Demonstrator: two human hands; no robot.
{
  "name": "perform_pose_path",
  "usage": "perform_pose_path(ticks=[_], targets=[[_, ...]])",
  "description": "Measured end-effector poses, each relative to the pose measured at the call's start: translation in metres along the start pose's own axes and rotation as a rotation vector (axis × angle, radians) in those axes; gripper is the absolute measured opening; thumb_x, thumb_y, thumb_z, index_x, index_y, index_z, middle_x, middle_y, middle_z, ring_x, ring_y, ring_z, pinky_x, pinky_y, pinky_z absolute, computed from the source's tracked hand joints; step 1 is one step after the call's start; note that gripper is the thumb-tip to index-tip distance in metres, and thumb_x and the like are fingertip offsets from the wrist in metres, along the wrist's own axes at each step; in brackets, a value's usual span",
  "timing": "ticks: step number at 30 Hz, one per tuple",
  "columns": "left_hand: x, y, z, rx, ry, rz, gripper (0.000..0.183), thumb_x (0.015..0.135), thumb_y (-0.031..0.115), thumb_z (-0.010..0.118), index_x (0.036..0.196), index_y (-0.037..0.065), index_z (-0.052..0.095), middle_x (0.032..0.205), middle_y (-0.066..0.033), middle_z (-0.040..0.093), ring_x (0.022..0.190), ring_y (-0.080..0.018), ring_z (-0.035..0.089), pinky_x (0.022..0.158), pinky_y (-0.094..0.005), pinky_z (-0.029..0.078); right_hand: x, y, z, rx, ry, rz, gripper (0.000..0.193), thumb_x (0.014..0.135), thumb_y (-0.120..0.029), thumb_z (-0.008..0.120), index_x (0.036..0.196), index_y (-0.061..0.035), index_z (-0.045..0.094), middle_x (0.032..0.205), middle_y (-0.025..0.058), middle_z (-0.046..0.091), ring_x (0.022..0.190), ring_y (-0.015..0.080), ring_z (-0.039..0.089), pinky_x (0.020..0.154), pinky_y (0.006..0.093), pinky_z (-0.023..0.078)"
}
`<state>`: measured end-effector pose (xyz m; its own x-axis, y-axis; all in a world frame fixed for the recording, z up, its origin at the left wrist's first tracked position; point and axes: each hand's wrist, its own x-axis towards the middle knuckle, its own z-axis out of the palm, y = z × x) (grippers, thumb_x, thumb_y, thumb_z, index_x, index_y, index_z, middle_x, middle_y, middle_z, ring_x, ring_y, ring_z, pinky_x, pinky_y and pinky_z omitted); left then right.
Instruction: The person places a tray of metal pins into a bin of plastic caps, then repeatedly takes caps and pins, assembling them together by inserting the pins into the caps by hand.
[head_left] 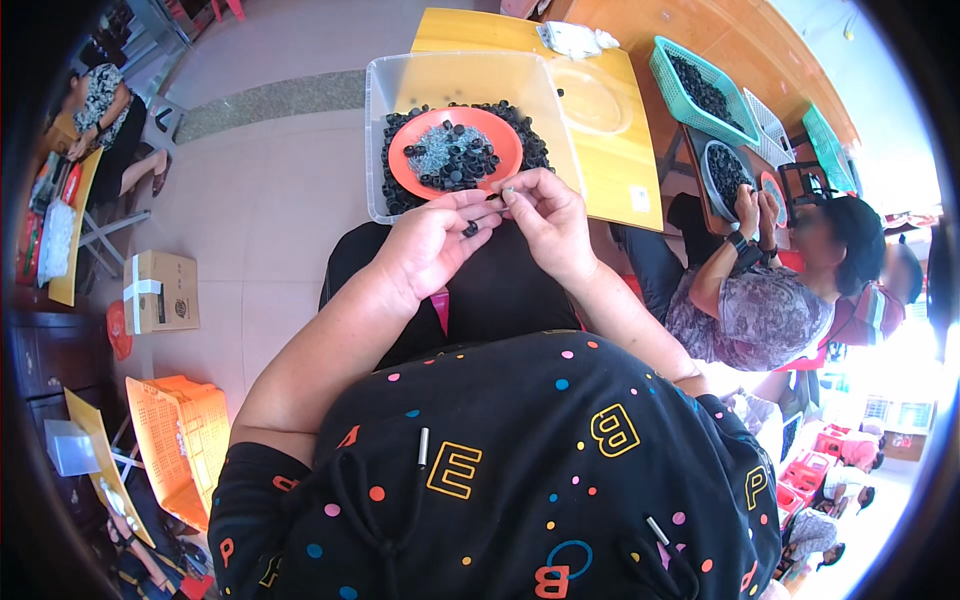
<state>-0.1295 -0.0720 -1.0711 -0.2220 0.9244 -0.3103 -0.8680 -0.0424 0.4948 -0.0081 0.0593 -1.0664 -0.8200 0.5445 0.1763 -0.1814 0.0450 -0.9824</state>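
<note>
- Head view: the left hand point(425, 245) curls with a small black part point(470, 229) among its fingers; the right hand point(552, 225), thumb and forefinger pinched together, meets the left fingertips, on what is too small to tell.
- A light, steady pinch over the orange-red plate point(397, 168) would likely catch drops.
- That plate holds clear bits point(428, 155) and black pieces point(474, 160), inside a translucent bin point(400, 78) of more black pieces.
- Rightward, a green basket point(668, 85) holds dark pieces point(705, 88).
</note>
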Motion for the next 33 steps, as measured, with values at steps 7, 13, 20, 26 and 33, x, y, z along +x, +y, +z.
perform_pose_path(ticks=[7,13,20,26,33], targets=[[0.01,-0.006,-0.01,0.06,0.111,0.086,0.026,0.094,0.004,0.048,0.118,-0.006,0.049,0.121,-0.0169,0.055,0.113,-0.0211,0.056,0.101,-0.029,0.045,0.0,0.003,-0.008,0.025,-0.059,0.105,0.014,0.09,0.003,0.056,0.103,0.0008,0.062,0.098,0.0063,0.064,0.085,0.0097,0.062,0.075,0.0237,0.051],[0.015,-0.005,-0.014,0.011,0.044,0.107,0.022,0.096,0.013,0.054,0.112,-0.002,0.057,0.098,-0.0059,0.063,0.097,-0.0119,0.062,0.083,-0.0211,0.053,-0.001,-0.001,-0.014,-0.4,-0.045,-0.074,0.017,0.086,0.002,0.061,0.103,0.0011,0.062,0.091,0.0054,0.063,0.082,0.0095,0.06,0.073,0.0218,0.049],[0.019,-0.007,-0.006,0.007,-0.056,0.092,0.025,0.095,0.012,0.054,0.117,0.0,0.058,0.099,-0.005,0.061,0.086,-0.0101,0.061,0.077,-0.0207,0.052,-0.005,-0.011,-0.014,-0.294,0.058,-0.028,0.013,0.082,0.003,0.065,0.094,0.0001,0.064,0.085,0.0062,0.063,0.07,0.0081,0.06,0.063,0.022,0.049],[0.019,-0.007,0.004,0.016,-0.06,0.115,0.026,0.096,0.011,0.052,0.119,-0.001,0.057,0.101,-0.0058,0.061,0.088,-0.0105,0.06,0.081,-0.0219,0.051,-0.006,-0.022,-0.014,-0.561,0.009,-0.316,0.016,0.08,0.001,0.067,0.096,0.0003,0.064,0.083,0.0093,0.064,0.064,0.0134,0.063,0.059,0.0248,0.051],[0.016,-0.008,0.016,0.117,-0.064,0.17,0.026,0.096,0.01,0.052,0.12,0.0,0.057,0.106,-0.0064,0.061,0.097,-0.0117,0.057,0.088,-0.0266,0.047,-0.006,-0.023,-0.01,-0.609,0.083,-0.366,0.018,0.076,0.003,0.07,0.093,-0.0002,0.065,0.084,0.0094,0.065,0.065,0.0139,0.061,0.057,0.0245,0.05]])
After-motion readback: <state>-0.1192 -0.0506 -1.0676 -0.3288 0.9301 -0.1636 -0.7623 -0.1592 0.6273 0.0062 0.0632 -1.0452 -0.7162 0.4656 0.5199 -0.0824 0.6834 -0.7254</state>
